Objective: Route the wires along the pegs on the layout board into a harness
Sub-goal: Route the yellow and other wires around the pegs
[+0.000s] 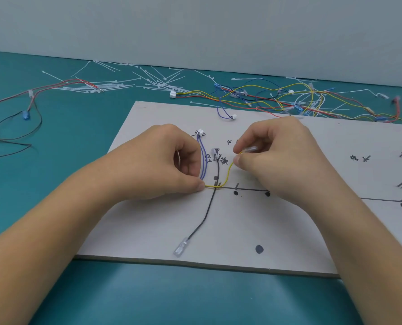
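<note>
The left hand (162, 165) is curled, its fingers (199, 186) pinching one end of the yellow wire (228, 174) flat against the layout board (242, 231), just left of the pegs (218, 184) at the junction. The right hand (277, 156) pinches the same wire higher up, beside its clear terminal (250, 149). Between them the wire bends round the pegs and crosses the black wire (207, 214) laid there. From where I stand, the risk is tension. Pull too hard from the right and the yellow wire could ride up off the short pegs, or drag the black wire out of line. The left knuckles also sit against the blue wires (203, 160) and might nudge that loop.
</note>
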